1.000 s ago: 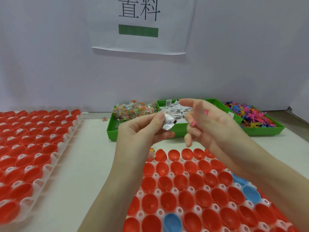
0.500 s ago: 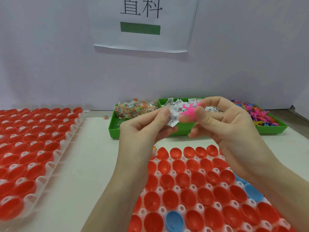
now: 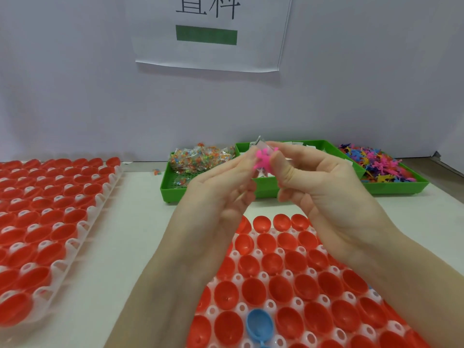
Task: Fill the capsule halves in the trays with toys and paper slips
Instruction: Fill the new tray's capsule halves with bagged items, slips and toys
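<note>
White tabletop point(image 3: 130, 247), grey wall. My left hand point(image 3: 221, 194) and right hand point(image 3: 319, 187) fingers point(image 3: 278, 159) pinch pink toy point(image 3: 263, 162) with paper slip point(image 3: 258, 143) above red capsule tray point(image 3: 281, 280). Risk: loose pinch, toy bounces off cup rims.

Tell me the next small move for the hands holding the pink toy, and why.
Probably lower both hands and drop the pink toy into an empty red capsule half in the tray below. The left hand and right hand pinch the toy together, apparently with a paper slip, and the halves beneath look unfilled.
</note>
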`<state>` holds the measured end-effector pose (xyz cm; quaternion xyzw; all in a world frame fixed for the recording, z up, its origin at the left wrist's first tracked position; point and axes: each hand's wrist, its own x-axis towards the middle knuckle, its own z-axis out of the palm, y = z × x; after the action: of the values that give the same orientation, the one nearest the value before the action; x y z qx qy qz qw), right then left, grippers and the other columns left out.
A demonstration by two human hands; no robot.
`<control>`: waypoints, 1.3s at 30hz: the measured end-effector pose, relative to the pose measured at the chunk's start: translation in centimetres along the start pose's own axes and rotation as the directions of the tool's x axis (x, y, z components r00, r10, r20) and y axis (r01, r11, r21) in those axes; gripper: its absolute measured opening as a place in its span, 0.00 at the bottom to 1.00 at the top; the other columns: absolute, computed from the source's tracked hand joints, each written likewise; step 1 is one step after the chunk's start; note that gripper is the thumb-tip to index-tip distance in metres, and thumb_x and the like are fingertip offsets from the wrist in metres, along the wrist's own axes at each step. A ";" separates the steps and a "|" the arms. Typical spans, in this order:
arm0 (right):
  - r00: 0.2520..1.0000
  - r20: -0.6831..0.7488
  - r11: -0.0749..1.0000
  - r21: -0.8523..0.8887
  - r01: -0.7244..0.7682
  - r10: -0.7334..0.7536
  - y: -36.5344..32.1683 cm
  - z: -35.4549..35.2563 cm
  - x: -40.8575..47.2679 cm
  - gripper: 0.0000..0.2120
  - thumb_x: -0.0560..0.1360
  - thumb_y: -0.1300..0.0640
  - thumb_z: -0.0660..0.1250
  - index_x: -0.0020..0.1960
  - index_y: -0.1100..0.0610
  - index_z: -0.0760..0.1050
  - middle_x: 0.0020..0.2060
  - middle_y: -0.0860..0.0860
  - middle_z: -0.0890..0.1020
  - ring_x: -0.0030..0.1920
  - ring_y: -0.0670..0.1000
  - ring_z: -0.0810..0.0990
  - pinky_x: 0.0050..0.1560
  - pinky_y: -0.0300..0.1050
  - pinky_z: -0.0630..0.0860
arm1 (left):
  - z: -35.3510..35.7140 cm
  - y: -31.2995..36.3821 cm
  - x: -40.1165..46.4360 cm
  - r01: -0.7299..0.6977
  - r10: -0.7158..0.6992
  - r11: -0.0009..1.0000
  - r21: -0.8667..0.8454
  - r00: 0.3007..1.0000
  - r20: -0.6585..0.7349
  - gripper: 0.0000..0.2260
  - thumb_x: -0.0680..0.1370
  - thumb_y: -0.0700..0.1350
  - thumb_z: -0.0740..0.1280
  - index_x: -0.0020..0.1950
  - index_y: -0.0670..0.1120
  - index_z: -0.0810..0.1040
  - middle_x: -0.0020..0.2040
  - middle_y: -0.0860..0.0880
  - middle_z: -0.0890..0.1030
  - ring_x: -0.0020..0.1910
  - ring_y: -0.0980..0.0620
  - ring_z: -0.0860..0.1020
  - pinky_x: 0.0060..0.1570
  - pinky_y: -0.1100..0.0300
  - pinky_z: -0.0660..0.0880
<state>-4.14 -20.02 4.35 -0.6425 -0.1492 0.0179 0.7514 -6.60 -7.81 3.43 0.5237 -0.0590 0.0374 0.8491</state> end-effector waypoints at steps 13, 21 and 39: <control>0.996 0.022 0.991 -0.102 -0.086 0.089 2.8 -0.8 3.6 0.01 0.68 0.63 0.69 0.40 0.61 0.77 0.31 0.52 0.81 0.30 0.45 0.81 0.36 0.34 0.78 | -3.5 -2.4 1.4 -0.110 0.220 0.624 0.773 0.975 -0.039 0.13 0.74 0.49 0.67 0.58 0.55 0.77 0.53 0.53 0.78 0.46 0.64 0.77 0.42 0.73 0.72; 1.000 -0.005 0.868 -0.496 -0.013 0.013 5.6 -2.1 5.3 0.05 0.71 0.64 0.70 0.38 0.57 0.76 0.33 0.57 0.79 0.32 0.50 0.78 0.35 0.35 0.76 | -5.3 -6.0 1.9 -0.059 0.223 -0.130 0.990 0.971 0.087 0.17 0.71 0.62 0.65 0.56 0.57 0.77 0.48 0.57 0.62 0.57 0.56 0.60 0.45 0.60 0.50; 0.916 0.401 0.446 -0.823 0.351 0.020 7.1 -2.0 4.7 0.03 0.68 0.60 0.72 0.42 0.57 0.82 0.38 0.53 0.81 0.38 0.52 0.76 0.43 0.45 0.73 | -6.2 -7.7 2.4 -0.123 0.149 0.048 0.991 0.982 0.114 0.22 0.71 0.62 0.64 0.63 0.56 0.71 0.50 0.59 0.75 0.59 0.59 0.68 0.48 0.62 0.51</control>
<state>2.03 -19.64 -1.83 -0.9042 -0.3321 -0.0216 0.2675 -2.93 -5.75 -5.82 0.9535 -0.0581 0.1523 0.2536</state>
